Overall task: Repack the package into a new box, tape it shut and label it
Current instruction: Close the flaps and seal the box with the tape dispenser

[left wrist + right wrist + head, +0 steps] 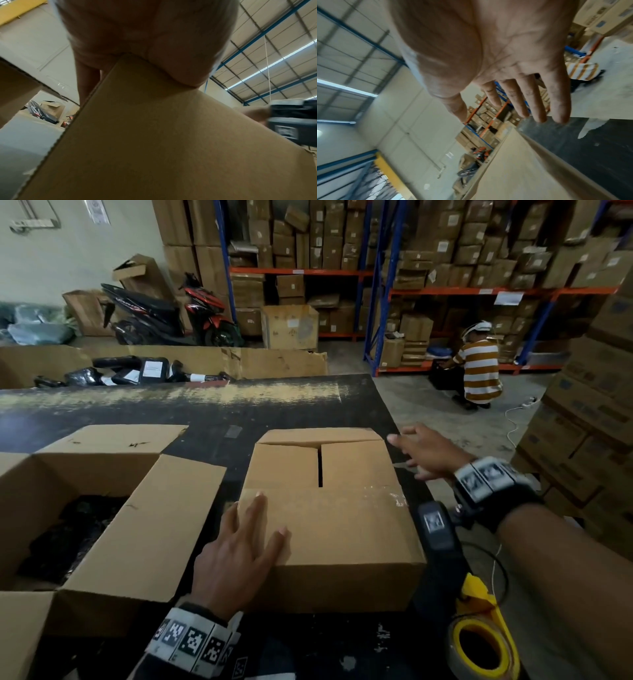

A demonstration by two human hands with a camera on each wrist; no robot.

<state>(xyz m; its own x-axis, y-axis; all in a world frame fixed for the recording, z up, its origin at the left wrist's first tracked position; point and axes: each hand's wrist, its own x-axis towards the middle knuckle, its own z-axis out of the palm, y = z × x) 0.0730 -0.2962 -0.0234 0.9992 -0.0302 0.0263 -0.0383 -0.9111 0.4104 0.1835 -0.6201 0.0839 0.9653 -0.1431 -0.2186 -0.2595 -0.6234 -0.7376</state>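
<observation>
A brown cardboard box (329, 508) stands on the dark table (212, 412), its near flap folded down and two inner flaps showing a gap. My left hand (246, 539) lies flat on the near left corner of its top, fingers straight; in the left wrist view the palm (150, 47) presses on the box corner (154, 135). My right hand (424, 453) hovers at the box's right edge with fingers spread, holding nothing; its fingers (530, 100) show straight above the box (513, 169). A yellow tape dispenser (479, 642) lies at the near right.
A larger open box (113, 508) with dark contents stands at left, its flaps spread. Black wrapped parcels (137, 371) lie beyond the table. Stacked cartons (589, 405) rise at right. A person in a striped shirt (479, 371) crouches by the shelving (428, 268). A scooter (171, 313) is parked at back.
</observation>
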